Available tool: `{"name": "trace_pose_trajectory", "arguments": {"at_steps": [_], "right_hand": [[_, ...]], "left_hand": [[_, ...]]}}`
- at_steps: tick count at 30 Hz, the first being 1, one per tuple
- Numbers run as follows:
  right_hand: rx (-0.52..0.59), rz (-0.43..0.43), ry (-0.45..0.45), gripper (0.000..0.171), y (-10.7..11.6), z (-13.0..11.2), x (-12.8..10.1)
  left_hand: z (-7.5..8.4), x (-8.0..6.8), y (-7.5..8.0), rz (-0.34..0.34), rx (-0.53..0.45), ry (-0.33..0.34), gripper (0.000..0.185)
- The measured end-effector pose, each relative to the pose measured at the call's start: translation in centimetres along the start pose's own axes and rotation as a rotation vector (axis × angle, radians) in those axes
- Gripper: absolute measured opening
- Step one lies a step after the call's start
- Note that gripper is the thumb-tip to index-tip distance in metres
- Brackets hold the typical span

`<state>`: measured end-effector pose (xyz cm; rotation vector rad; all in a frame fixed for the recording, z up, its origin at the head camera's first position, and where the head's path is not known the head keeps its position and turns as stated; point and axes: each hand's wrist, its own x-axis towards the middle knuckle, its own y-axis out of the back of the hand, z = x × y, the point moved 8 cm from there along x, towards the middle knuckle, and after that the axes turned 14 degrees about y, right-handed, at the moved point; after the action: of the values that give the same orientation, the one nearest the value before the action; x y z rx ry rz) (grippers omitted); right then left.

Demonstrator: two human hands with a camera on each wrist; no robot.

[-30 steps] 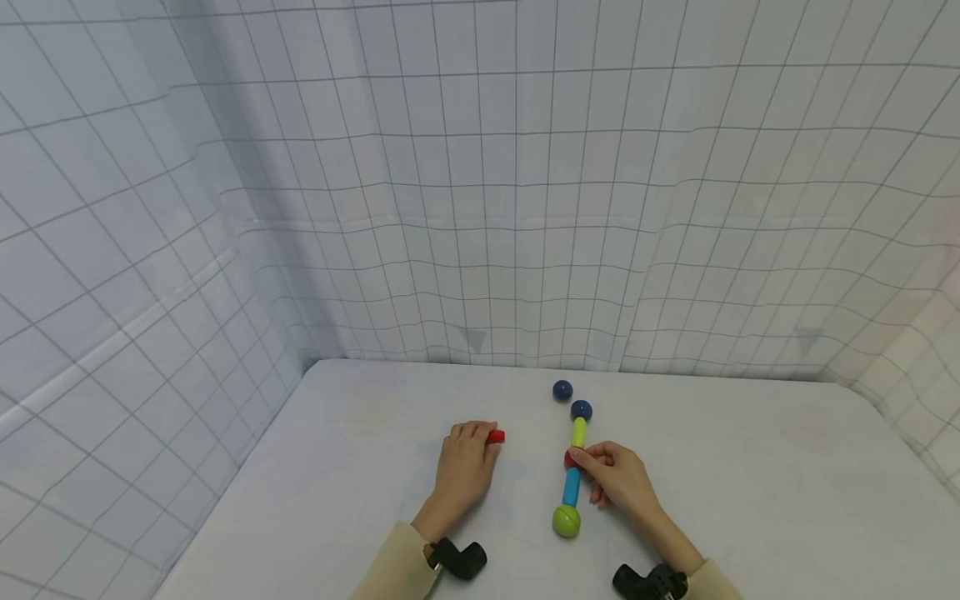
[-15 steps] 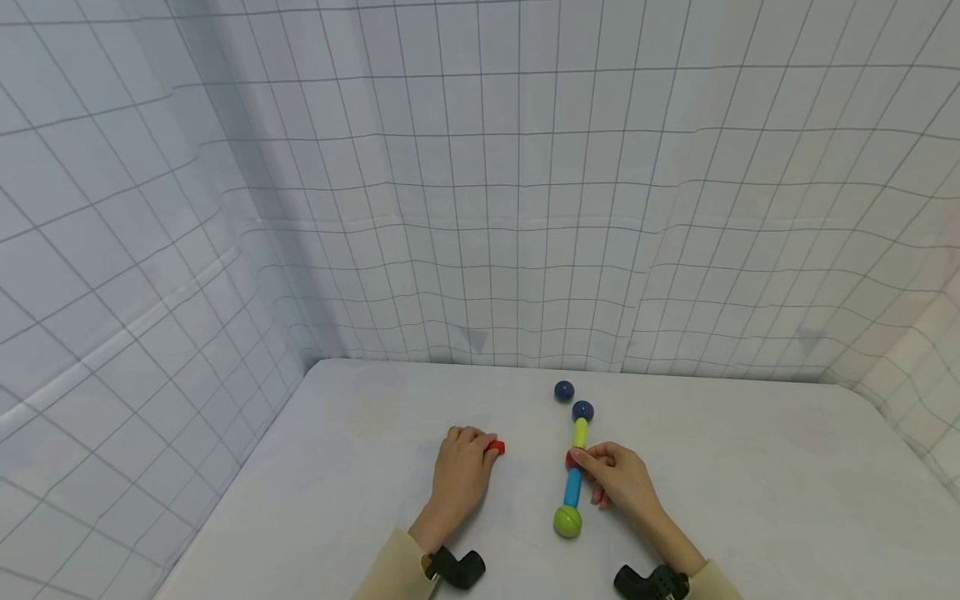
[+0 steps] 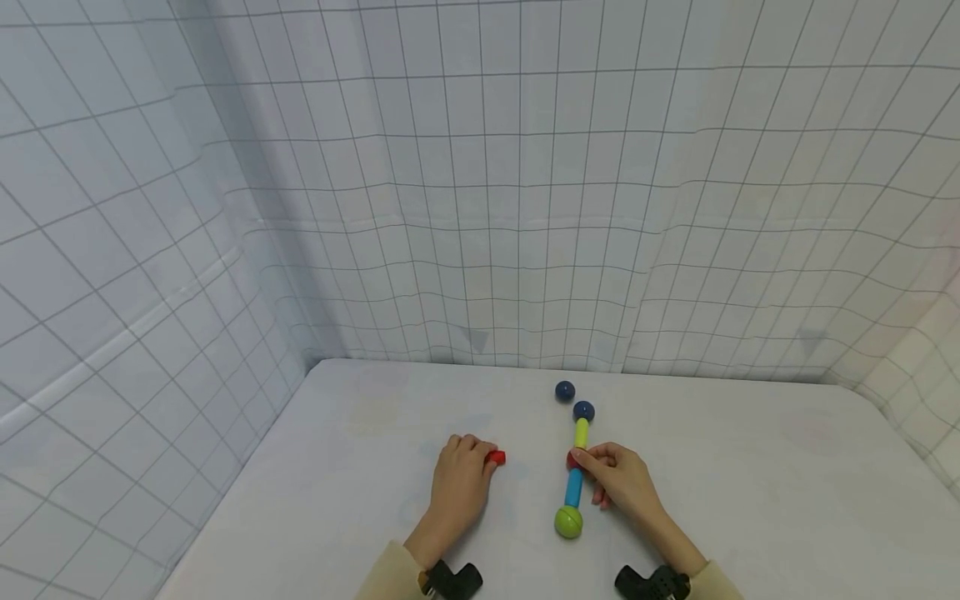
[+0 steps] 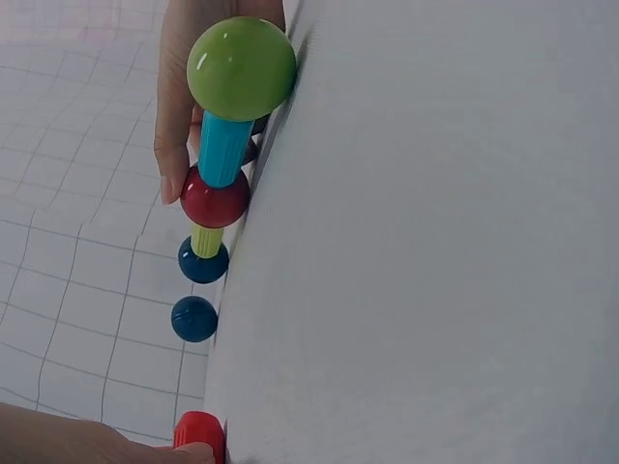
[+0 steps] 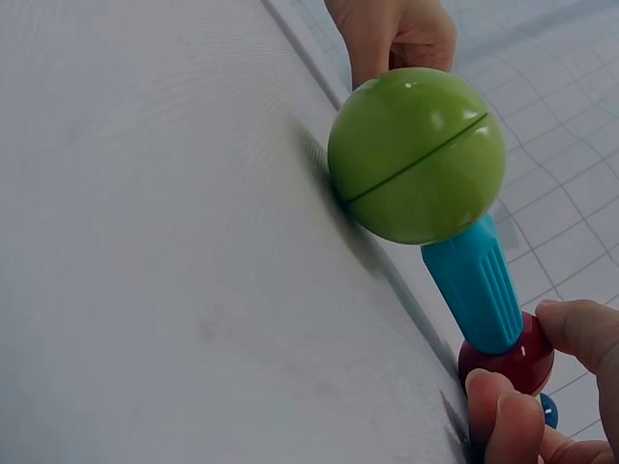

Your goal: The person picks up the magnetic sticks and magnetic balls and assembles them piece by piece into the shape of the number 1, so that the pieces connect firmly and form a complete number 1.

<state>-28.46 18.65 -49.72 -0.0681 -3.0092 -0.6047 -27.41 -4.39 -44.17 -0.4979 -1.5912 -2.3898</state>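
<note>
My right hand (image 3: 621,482) pinches a dark red ball (image 5: 527,358) between thumb and fingers. That ball sits mid-chain on the table: a blue rod (image 3: 573,487) runs from it to a green ball (image 3: 568,522) at the near end, and a yellow-green rod (image 3: 581,432) leads to a dark blue ball (image 3: 583,411) at the far end. To the left, my left hand (image 3: 461,483) holds a short red rod (image 3: 498,457) against the table, its end sticking out past the thumb. Most of the red rod is covered by the fingers.
A loose dark blue ball (image 3: 565,391) lies just beyond the chain's far end, apart from it. White grid-patterned curtains (image 3: 525,208) hang behind and beside the white table (image 3: 750,467). Each wrist wears a black camera mount (image 3: 652,582).
My left hand has slid the red rod a little toward me along the table. The right hand and the chain stay in place.
</note>
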Motion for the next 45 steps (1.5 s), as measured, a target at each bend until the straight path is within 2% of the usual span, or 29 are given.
{"name": "trace_pose_trajectory", "arguments": {"at_steps": [8, 17, 25, 31, 37, 45], "right_hand": [[0.002, 0.004, -0.001, 0.048, 0.0, -0.1, 0.0], [0.008, 0.0, 0.0, 0.046, 0.0, -0.2, 0.0], [0.005, 0.0, -0.002, 0.048, 0.0, 0.0, 0.0], [-0.004, -0.001, -0.013, 0.049, 0.0, 0.1, 0.0], [-0.001, -0.002, -0.02, 0.051, 0.0, 0.2, -0.1], [0.003, -0.005, -0.014, 0.049, 0.0, 0.0, 0.0]], "left_hand": [[0.0, -0.4, 0.0, -0.05, 0.012, 0.029, 0.022], [-0.2, -1.2, -0.6, -0.173, -0.172, 0.094, 0.019], [0.7, -2.0, -0.9, -0.32, -0.351, 0.113, 0.016], [1.2, -2.8, -1.5, -0.476, -0.493, 0.17, 0.016], [1.8, -3.8, -2.0, -0.62, -0.573, 0.233, 0.017], [2.7, -4.8, -2.3, -0.736, -0.647, 0.267, 0.018]]}}
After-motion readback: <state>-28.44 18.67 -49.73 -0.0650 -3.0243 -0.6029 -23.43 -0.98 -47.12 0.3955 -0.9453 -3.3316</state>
